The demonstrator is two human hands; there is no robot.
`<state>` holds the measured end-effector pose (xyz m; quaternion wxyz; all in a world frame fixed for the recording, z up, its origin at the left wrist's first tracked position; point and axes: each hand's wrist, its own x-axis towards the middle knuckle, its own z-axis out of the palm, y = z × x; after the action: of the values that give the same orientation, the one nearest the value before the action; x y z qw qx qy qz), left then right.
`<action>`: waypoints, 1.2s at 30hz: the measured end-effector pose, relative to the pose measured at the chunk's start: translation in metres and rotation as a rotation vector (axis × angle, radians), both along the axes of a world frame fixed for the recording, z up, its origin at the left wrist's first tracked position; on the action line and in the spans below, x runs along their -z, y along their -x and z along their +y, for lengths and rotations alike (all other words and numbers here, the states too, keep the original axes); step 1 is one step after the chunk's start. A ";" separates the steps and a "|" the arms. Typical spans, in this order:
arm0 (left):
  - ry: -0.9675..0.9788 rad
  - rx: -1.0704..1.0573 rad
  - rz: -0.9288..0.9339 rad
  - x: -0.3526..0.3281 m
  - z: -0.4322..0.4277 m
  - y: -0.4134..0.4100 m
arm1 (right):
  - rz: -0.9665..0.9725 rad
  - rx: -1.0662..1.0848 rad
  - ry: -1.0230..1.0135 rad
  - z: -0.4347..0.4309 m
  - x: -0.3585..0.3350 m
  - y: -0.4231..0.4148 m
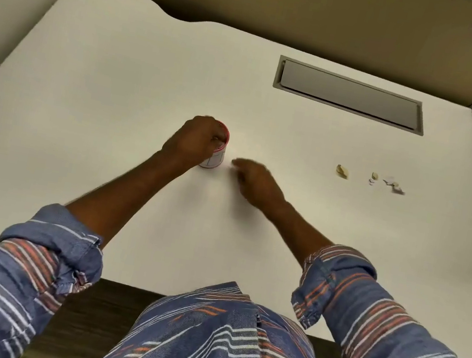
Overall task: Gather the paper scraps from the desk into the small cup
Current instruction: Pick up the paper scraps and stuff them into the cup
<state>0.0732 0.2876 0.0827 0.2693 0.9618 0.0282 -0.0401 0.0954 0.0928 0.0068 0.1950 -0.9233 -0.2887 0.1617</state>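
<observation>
— Red-rimmed cup is standing mid-desk; the left hand is gripping its top. I think a scrap is being dropped.

— And the right hand?

— Blurred, beside the cup; open or closed, I cannot tell. Scraps are lying well apart to the right. Next it is needing a reach there. The cup's inside is hidden.

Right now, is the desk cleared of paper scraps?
No, several paper scraps lie on the desk, off to the right of the small cup.
</observation>
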 end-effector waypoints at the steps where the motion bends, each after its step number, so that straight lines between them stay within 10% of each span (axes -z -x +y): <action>1: -0.025 -0.003 0.015 0.001 0.000 -0.001 | -0.019 -0.133 0.104 -0.005 0.011 0.009; 13: -0.099 0.026 -0.075 0.010 -0.002 -0.003 | -0.475 -0.168 0.208 -0.178 0.044 0.107; 25: -0.049 -0.047 -0.227 0.006 -0.008 0.007 | -0.224 0.226 0.156 -0.262 0.030 0.123; 36: 0.199 -0.293 -0.261 -0.008 -0.035 -0.011 | -0.294 -0.089 0.126 -0.274 0.027 0.090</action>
<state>0.0844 0.2521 0.0906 0.3672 0.9132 0.1283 0.1218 0.0053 -0.1812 -0.0207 0.0850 -0.9338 -0.3438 0.0514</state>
